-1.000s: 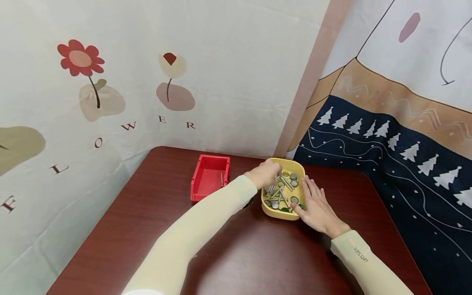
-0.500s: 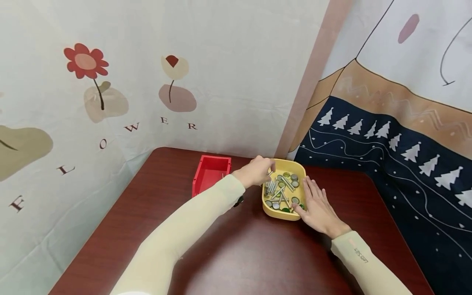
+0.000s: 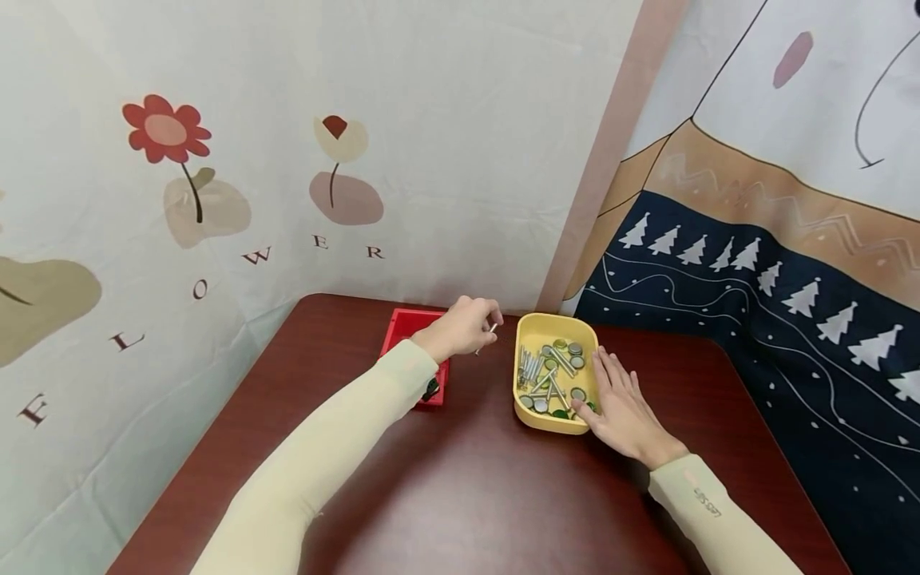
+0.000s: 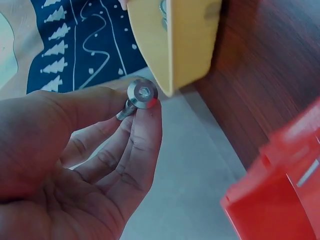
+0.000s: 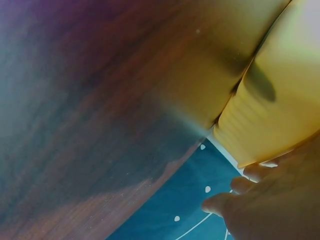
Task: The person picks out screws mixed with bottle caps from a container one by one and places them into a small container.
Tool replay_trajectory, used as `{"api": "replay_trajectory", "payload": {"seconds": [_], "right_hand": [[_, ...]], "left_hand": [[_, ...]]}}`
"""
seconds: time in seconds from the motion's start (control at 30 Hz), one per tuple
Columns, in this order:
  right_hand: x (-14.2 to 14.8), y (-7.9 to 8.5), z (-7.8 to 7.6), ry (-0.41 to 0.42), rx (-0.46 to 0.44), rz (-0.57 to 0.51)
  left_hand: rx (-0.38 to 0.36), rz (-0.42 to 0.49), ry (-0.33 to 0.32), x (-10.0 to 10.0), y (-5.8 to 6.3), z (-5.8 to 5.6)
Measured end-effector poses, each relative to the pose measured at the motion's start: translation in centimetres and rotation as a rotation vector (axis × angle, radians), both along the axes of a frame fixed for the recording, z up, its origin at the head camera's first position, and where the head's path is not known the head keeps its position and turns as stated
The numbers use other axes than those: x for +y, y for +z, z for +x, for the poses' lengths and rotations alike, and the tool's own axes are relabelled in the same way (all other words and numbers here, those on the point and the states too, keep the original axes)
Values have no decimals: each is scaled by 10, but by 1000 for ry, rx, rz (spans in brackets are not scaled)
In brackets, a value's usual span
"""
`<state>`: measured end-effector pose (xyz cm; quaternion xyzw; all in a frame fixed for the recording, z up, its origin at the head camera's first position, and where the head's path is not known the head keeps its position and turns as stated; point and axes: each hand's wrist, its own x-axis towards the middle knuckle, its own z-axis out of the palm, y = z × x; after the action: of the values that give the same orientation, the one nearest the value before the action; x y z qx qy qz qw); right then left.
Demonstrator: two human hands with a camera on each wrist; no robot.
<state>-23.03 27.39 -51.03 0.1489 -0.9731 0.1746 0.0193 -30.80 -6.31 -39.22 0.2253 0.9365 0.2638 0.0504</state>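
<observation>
My left hand pinches a silver hex-socket bolt between thumb and fingertips, its round head facing the wrist camera. It is in the air between the two containers, near the right side of the red bin, and the forearm hides part of that bin. My right hand lies with straight fingers along the right side of the yellow tub, thumb over the rim. Inside the tub are several loose bolts and round caps, some grey, some green.
Both containers stand towards the back of a dark reddish wooden table. Behind it hangs a pale cloth with printed flowers; a navy cloth with white trees hangs at the right. A bolt-like metal piece shows in the red bin.
My left hand has lifted out of the yellow tub and moved left towards the red bin, with a bolt in its fingers. The right hand has stayed at the tub.
</observation>
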Motion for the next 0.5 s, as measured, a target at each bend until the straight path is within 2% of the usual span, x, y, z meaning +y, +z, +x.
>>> {"api": "replay_trajectory", "payload": {"seconds": [0.13,0.5], "right_hand": [[1,0,0,1,1,5],[0,-1,-1,-5,-8,4]], "left_hand": [[-42,42,37,-15,-1,0],[-45,47,110,-55,-1,1]]}}
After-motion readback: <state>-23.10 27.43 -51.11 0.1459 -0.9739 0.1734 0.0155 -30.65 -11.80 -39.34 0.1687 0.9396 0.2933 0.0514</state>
